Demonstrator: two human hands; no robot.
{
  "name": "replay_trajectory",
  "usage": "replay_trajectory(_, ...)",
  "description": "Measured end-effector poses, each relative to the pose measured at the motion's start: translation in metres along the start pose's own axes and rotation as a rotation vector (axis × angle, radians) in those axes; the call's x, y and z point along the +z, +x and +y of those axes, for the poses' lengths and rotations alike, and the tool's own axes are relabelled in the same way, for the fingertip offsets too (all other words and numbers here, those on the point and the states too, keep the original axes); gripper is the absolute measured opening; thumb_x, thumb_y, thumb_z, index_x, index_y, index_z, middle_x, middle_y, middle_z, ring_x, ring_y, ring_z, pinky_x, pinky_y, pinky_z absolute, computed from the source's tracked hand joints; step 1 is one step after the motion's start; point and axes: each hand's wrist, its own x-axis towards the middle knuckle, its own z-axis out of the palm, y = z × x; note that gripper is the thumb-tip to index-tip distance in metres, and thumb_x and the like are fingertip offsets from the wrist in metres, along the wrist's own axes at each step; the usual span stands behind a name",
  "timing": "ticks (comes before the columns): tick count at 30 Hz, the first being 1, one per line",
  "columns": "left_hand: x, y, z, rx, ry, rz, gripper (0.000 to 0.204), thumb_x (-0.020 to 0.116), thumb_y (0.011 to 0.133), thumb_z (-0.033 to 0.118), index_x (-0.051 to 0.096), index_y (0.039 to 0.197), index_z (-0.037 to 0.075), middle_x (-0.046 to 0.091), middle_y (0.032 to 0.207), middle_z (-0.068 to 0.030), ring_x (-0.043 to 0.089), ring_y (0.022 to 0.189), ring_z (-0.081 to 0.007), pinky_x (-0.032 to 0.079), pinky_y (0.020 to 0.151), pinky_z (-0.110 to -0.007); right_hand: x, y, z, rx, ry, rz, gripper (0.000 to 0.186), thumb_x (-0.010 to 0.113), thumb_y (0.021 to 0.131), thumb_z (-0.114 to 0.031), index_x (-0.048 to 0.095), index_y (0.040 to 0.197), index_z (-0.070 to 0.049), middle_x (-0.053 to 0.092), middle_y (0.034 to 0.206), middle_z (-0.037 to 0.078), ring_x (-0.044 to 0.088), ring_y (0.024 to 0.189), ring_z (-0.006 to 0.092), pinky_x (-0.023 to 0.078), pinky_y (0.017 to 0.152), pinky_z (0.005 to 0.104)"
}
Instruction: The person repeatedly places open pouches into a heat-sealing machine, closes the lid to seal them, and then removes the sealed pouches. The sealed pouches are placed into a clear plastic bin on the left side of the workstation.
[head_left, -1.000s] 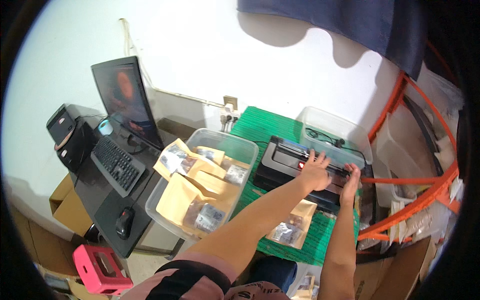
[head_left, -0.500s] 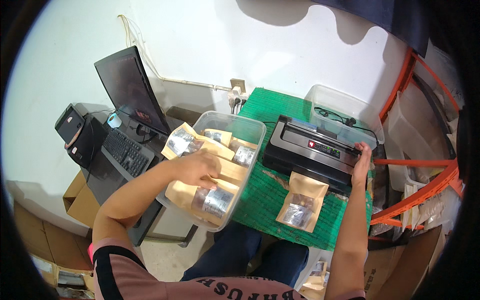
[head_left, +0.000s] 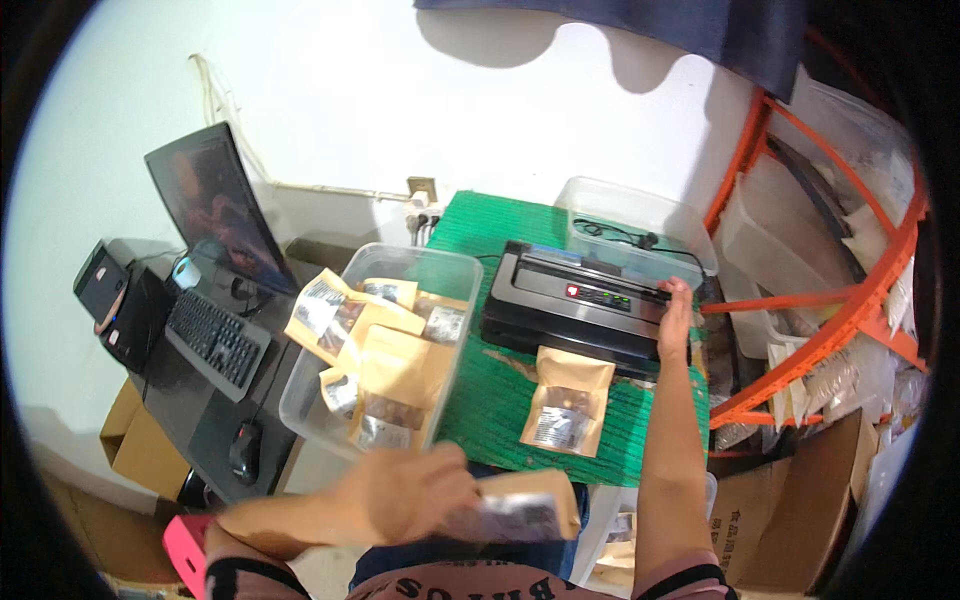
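My left hand (head_left: 415, 495), smeared by motion, grips a brown kraft-paper pouch (head_left: 520, 508) with a silvery label, low over my lap. My right hand (head_left: 675, 318) is curled around the right end of a black and silver vacuum sealer (head_left: 590, 300), fingers on its top edge. The sealer's small display glows red beside green lights. Another kraft pouch (head_left: 567, 402), with a clear window and pale label, reaches out from under the sealer's front edge, its top end hidden. Left of the sealer, a clear plastic bin (head_left: 455, 262) holds several such pouches, heaped unevenly.
A green ribbed mat (head_left: 480, 215) covers the table. Behind the sealer stands a clear tub (head_left: 640, 215) with a black cord. A monitor (head_left: 220, 210), keyboard (head_left: 215, 335) and mouse (head_left: 245, 450) occupy the left desk. Orange shelving (head_left: 840, 310) bounds the right. Another bin (head_left: 600, 560) with pouches sits low near my lap.
My left hand has left the bin with a pouch and come down toward my lap. My right hand stays at the sealer's end. The whole view has shifted slightly.
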Motion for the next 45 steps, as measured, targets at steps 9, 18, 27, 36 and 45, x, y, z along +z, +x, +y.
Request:
replay_trajectory(9,0.143,0.041,-0.007,0.431,-0.006,-0.676,0.026,0.063,0.08,0.022,0.061,0.102,0.008,0.06,0.09,-0.0092,0.067,0.073,-0.0281,0.052,0.058,-0.04,0.003,-0.001,-0.002,0.001,0.033,0.032,0.045,0.037,0.103,-0.043,0.053,0.118,-0.003,0.065,0.106,0.012,0.054,0.107,0.0217,0.035,0.101,0.034)
replay_trajectory(18,0.269,0.036,-0.017,0.685,0.027,-0.473,0.01,0.065,0.073,0.018,0.065,0.064,0.015,0.064,0.067,-0.0019,0.064,0.066,-0.0228,0.049,0.058,-0.037,0.0,0.001,0.0,0.042,0.071,0.005,0.045,0.034,0.103,-0.045,0.051,0.123,-0.009,0.063,0.11,0.004,0.051,0.106,0.0152,0.034,0.094,0.0329)
replay_trajectory(27,0.17,0.183,-0.055,-0.03,0.095,0.231,0.011,0.055,0.082,0.016,0.061,0.078,0.008,0.063,0.082,-0.0119,0.064,0.08,-0.0298,0.05,0.072,-0.044,0.0,0.0,0.0,0.021,0.055,-0.004,0.048,0.032,0.103,-0.047,0.052,0.121,-0.008,0.064,0.111,0.004,0.052,0.108,0.0155,0.034,0.095,0.0348)
replay_trajectory(36,0.155,0.217,-0.214,-0.752,0.012,0.894,0.023,0.053,0.092,0.018,0.055,0.104,-0.001,0.056,0.107,-0.019,0.056,0.098,-0.0391,0.046,0.083,-0.046,0.002,-0.001,-0.009,0.0,0.116,0.058,0.045,0.034,0.104,-0.038,0.052,0.114,0.001,0.064,0.102,0.013,0.057,0.1,0.0231,0.039,0.096,0.0339)
replay_trajectory(45,0.168,0.213,-0.214,-0.599,0.329,0.84,0.024,0.056,0.092,0.024,0.053,0.1,0.002,0.056,0.099,-0.0153,0.057,0.092,-0.0358,0.046,0.079,-0.045,0.0,-0.003,-0.014,0.047,0.084,0.0,0.045,0.029,0.104,-0.043,0.052,0.12,-0.008,0.064,0.11,0.004,0.052,0.108,0.0161,0.034,0.096,0.0349)
